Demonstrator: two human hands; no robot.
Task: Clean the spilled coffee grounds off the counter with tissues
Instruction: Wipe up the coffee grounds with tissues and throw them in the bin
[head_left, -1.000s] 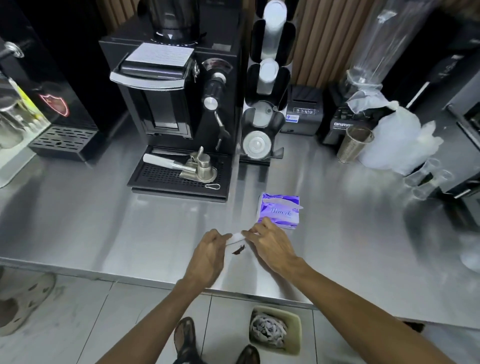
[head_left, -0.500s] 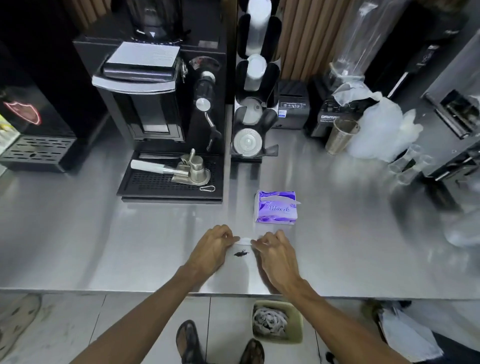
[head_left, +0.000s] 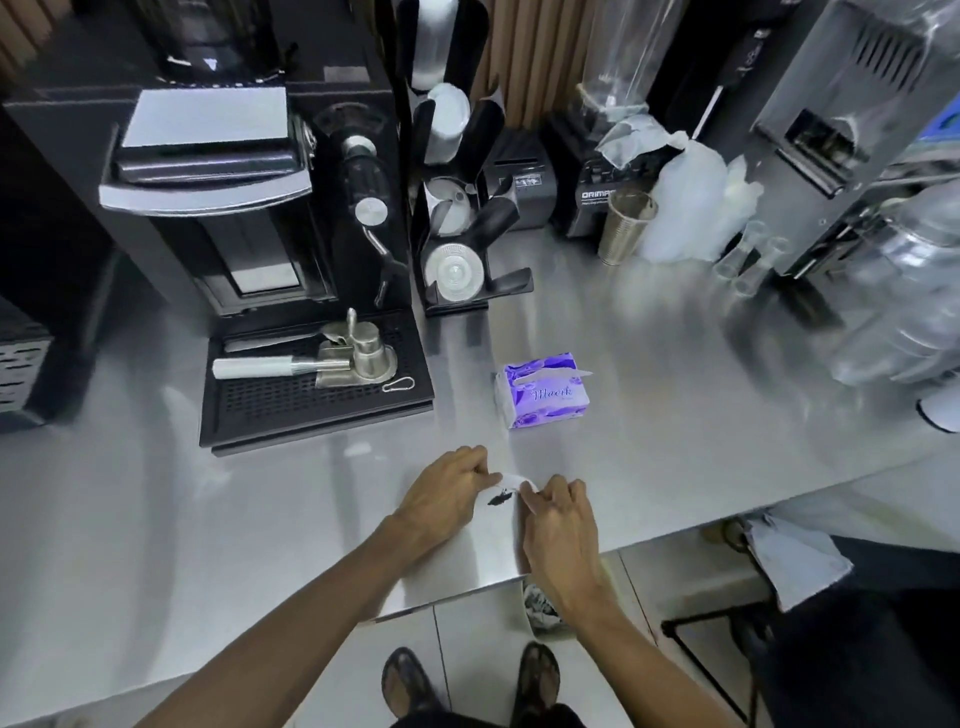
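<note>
A small dark patch of coffee grounds (head_left: 500, 500) lies on the steel counter (head_left: 675, 415) near its front edge. A white tissue (head_left: 514, 479) is stretched just behind the patch. My left hand (head_left: 441, 493) pinches its left end and my right hand (head_left: 558, 514) pinches its right end. The grounds show in the gap between my hands. A purple tissue pack (head_left: 543, 389) lies on the counter a short way behind my hands, with a sheet sticking out of its top.
A black coffee machine (head_left: 249, 182) with a drip tray (head_left: 311, 395) holding a portafilter stands at back left. A cup-and-lid dispenser (head_left: 457, 208), a blender, a metal cup (head_left: 626, 226) and plastic bags line the back. A bin (head_left: 540, 608) with crumpled paper sits on the floor below.
My hands have stayed on the tissue by the grounds, drawing slightly closer around the patch. The camera view has swung, so the counter appears tilted.
</note>
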